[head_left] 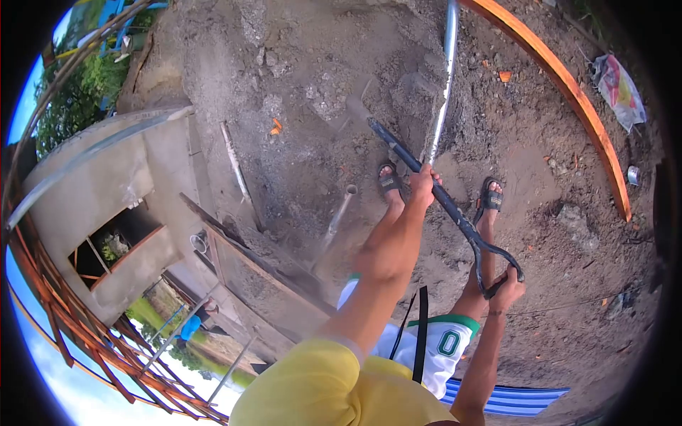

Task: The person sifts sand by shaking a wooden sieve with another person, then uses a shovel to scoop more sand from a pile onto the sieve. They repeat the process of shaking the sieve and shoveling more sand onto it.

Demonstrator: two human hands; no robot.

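Observation:
A shovel with a black shaft [460,220] slants across the view above the ground, its blurred blade end pointing up and left over grey, sandy soil. My left hand [424,182] is wrapped round the middle of the shaft, with that arm stretched out straight. At the far end of the shovel, my right hand [506,290] grips the crosspiece of the loop-shaped handle. A long silver pipe [449,64] runs down from the top edge and overlaps my left hand in this view. My sandalled feet [389,179] stand apart on either side of the shaft.
A curved-looking wooden beam [568,92] lies to the right, near a plastic bag [618,92] and a can [633,175]. Left of me are a short pipe [341,213], wooden boards [249,263] and a plastered wall [160,167]. Another person [192,326] is farther back.

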